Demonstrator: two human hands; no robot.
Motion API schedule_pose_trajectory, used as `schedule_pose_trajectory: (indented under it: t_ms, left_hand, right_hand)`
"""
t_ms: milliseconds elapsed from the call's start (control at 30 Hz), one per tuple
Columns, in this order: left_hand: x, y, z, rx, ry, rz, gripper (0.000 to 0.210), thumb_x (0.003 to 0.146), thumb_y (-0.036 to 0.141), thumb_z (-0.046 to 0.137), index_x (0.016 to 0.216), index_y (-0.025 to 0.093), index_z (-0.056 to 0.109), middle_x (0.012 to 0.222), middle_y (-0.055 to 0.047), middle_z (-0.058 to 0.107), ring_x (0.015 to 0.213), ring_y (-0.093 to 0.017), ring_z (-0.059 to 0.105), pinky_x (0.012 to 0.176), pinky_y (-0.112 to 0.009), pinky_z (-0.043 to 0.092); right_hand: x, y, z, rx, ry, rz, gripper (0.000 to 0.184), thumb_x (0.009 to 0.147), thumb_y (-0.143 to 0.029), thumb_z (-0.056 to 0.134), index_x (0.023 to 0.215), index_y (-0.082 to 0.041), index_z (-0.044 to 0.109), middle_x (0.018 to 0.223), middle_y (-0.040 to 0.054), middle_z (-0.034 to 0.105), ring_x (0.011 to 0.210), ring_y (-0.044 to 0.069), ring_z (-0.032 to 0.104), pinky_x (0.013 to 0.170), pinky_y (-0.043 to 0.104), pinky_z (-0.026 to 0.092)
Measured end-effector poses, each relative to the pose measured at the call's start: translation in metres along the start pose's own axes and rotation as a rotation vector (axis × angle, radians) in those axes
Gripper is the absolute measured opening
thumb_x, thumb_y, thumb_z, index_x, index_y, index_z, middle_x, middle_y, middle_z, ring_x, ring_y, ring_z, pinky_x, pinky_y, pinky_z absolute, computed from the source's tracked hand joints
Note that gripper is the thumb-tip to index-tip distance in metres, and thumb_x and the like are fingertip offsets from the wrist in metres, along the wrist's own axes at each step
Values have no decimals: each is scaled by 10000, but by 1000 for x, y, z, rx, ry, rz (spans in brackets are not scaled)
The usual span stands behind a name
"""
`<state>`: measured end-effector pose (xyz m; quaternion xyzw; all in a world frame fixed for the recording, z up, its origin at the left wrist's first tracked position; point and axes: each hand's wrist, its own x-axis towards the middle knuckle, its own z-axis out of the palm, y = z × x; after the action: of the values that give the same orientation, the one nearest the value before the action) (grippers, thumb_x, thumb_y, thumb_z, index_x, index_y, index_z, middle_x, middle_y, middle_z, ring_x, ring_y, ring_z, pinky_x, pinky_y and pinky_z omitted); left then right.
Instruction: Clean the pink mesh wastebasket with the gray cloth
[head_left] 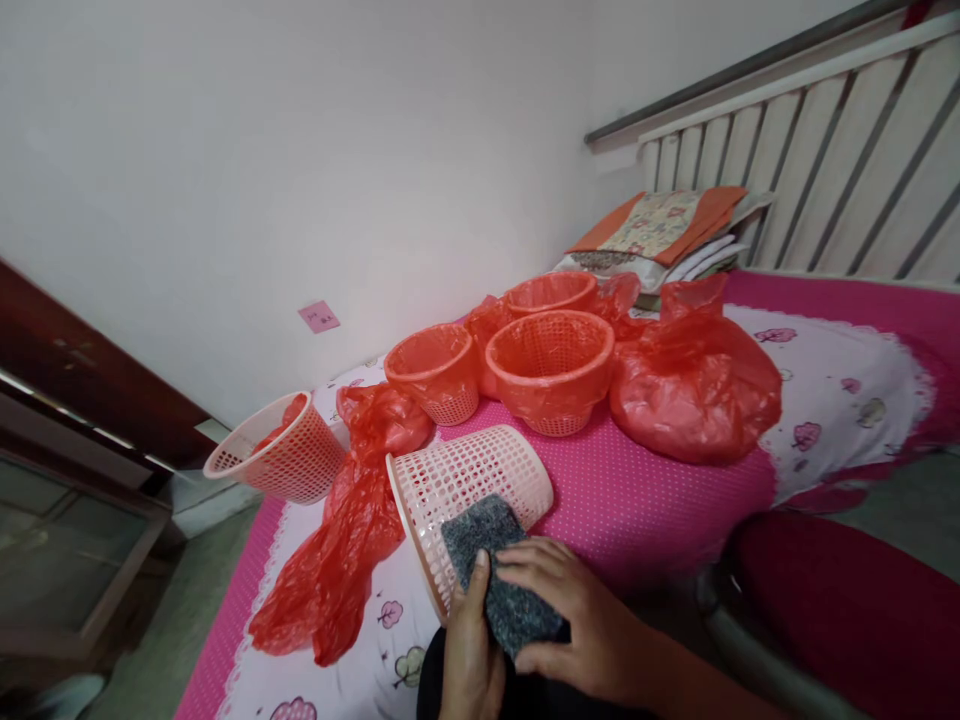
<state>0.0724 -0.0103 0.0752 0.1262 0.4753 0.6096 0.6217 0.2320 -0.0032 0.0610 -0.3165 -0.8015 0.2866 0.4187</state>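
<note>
A folded dark-grey speckled cloth [484, 522] is between my two hands, low in the middle of the view. My left hand [472, 640] grips its near left edge, thumb on top. My right hand [566, 610] has its fingers over the right side of the cloth and its thumb by the lower edge. Just beyond, a pale pink perforated plastic basket [480, 465] lies on its side with the mouth to the left; the cloth overlaps it in view, and I cannot tell whether they touch. Left of this basket, a crumpled red plastic bag [356, 560] is spread on the bed.
Several baskets lined with red bags, including one basket [551, 350], stand toward the wall. A full red bag [697, 390] sits right of them. Another pink basket [315, 460] tilts at the left bed edge. Folded bedding [660, 225] is behind; a dark red stool [847, 610] stands right.
</note>
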Motion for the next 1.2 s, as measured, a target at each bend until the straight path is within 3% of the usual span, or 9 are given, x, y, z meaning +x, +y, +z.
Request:
schedule_pose_trajectory:
  t_ms: [133, 333, 400, 500, 633, 833, 1000, 1100, 1200]
  left_hand:
    - [-11, -3, -7, 92, -18, 33, 645, 827, 444, 863, 1404, 220, 678, 1292, -135, 805, 1255, -325, 737, 1106, -454, 578]
    - [-24, -18, -19, 456, 83, 195, 630, 746, 681, 825, 1095, 156, 813, 1095, -161, 852, 1201, -401, 749, 1091, -479, 577]
    - [-28, -22, -21, 517, 80, 211, 606, 745, 711, 795, 1015, 171, 833, 1063, -153, 858, 1160, -402, 761, 1046, -466, 598]
    - [-30, -24, -22, 570, 85, 296, 591, 756, 669, 804, 1082, 177, 825, 1132, -145, 851, 1178, -375, 751, 1039, -428, 588]
    - [-24, -29, -26, 594, 85, 372, 620, 809, 641, 778, 1201, 160, 776, 1244, -168, 815, 1211, -355, 735, 1046, -414, 572]
    - [-19, -32, -34, 611, 184, 361, 587, 810, 704, 738, 1105, 197, 772, 1117, -145, 829, 1146, -359, 744, 994, -403, 571]
    - [-24, -6, -44, 684, 267, 578, 521, 894, 731, 628, 996, 228, 710, 838, -36, 743, 813, -249, 689, 769, -346, 528]
    - [-17, 22, -59, 713, 409, 704, 560, 887, 744, 624, 1067, 219, 700, 996, -66, 756, 973, -276, 693, 885, -387, 523]
    - [-5, 46, -67, 705, 376, 661, 659, 892, 764, 597, 1216, 199, 695, 1325, -151, 728, 1295, -344, 636, 1116, -490, 466]
  right_hand:
    - [3, 15, -4, 286, 296, 298, 536, 920, -384, 746, 1428, -251, 642, 1462, 146, 668, 1385, 329, 596, 1181, 543, 459]
    - [9, 10, 17, 1144, -70, 598, 572, 846, -602, 797, 1186, -143, 769, 1066, 129, 822, 1023, 326, 782, 1008, 485, 564]
    - [9, 6, 22, 1256, -36, 654, 527, 809, -555, 852, 1116, -132, 786, 1002, 119, 829, 964, 304, 792, 1015, 468, 555]
    - [9, 4, 20, 1333, 52, 673, 479, 768, -460, 903, 1102, -136, 788, 981, 112, 832, 962, 299, 792, 1023, 468, 550]
    - [8, 2, 13, 1310, 85, 644, 488, 772, -444, 901, 1142, -150, 779, 1018, 103, 830, 1027, 303, 780, 1048, 470, 542]
    - [3, -3, 13, 1092, -11, 574, 607, 738, -480, 913, 1236, -179, 741, 1090, 92, 822, 1019, 314, 774, 938, 441, 591]
    - [14, 5, -12, 894, 123, 656, 662, 804, -613, 807, 1281, -162, 715, 1072, 111, 821, 989, 337, 774, 891, 474, 614]
    - [18, 13, -28, 717, 262, 682, 648, 849, -647, 740, 1277, -162, 716, 1112, 122, 816, 1016, 342, 765, 915, 477, 612]
    - [17, 22, -37, 533, 376, 636, 576, 896, -621, 685, 1257, -174, 728, 1170, 125, 807, 1088, 341, 748, 1000, 472, 585]
